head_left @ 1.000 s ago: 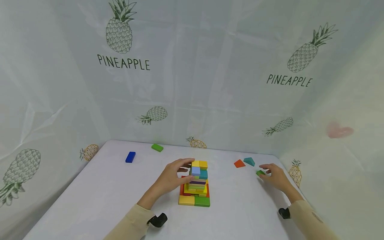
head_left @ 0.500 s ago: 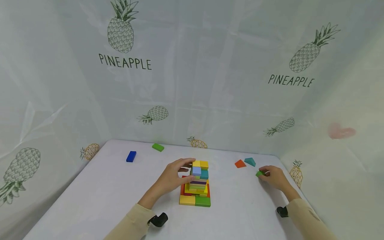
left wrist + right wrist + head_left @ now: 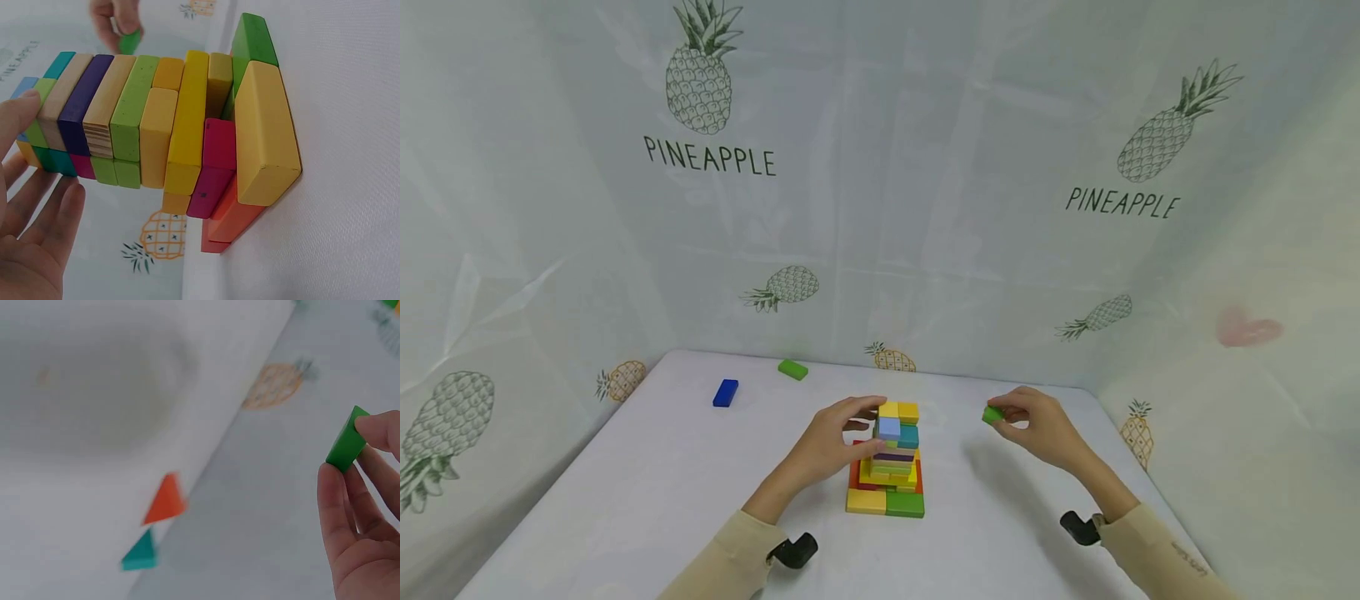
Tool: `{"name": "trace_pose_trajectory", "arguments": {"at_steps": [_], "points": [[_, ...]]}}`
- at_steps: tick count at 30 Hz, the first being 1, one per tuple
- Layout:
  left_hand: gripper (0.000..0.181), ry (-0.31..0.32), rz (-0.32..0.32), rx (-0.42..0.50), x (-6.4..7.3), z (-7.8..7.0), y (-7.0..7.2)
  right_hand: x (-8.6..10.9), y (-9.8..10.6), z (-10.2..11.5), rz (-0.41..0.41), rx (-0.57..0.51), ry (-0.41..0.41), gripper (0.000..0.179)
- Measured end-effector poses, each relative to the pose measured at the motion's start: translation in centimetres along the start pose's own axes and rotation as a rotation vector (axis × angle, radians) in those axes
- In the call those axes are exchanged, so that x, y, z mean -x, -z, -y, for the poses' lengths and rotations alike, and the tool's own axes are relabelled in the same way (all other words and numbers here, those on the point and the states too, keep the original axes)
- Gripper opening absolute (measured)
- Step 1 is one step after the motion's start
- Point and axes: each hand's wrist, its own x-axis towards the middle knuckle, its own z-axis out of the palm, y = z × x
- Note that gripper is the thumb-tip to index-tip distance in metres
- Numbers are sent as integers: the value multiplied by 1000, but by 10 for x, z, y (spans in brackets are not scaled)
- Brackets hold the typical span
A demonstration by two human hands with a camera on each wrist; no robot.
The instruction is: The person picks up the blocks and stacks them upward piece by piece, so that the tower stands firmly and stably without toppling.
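Note:
A tower of coloured wooden blocks (image 3: 895,454) stands upright on the table, wider at its base and topped by two yellow blocks. My left hand (image 3: 827,442) steadies its upper part. In the left wrist view the thumb presses a light green block near the top, while the fingers lie along another side. To the right of the tower, my right hand (image 3: 1037,425) holds a small green block (image 3: 348,440) above the table, pinched between thumb and fingers.
On the white table (image 3: 700,483), a blue block (image 3: 726,392) and a green rectangular block (image 3: 793,369) lie at the back left. An orange triangular block (image 3: 165,501) and a teal triangular block (image 3: 140,553) show in the right wrist view. A pineapple-print curtain (image 3: 925,208) hangs behind.
My right hand has closed its fingers on the green block, lifted it and carried it left toward the tower. The left hand has stayed at the tower.

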Motion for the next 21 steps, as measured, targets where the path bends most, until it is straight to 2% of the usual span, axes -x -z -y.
{"name": "trace_pose_trajectory", "arguments": {"at_steps": [5,10,15,21], "points": [[67,7,0,-4,1,1,0,-13,-10,50,59,-66,57,33],[67,3,1,2,1,0,1,-21,-21,86,102,-78,108,32],[66,-14,8,12,2,-2,2,-26,-32,106,106,-59,157,33],[66,-11,10,-5,1,-1,2,-30,-41,115,109,-46,157,32]]}}
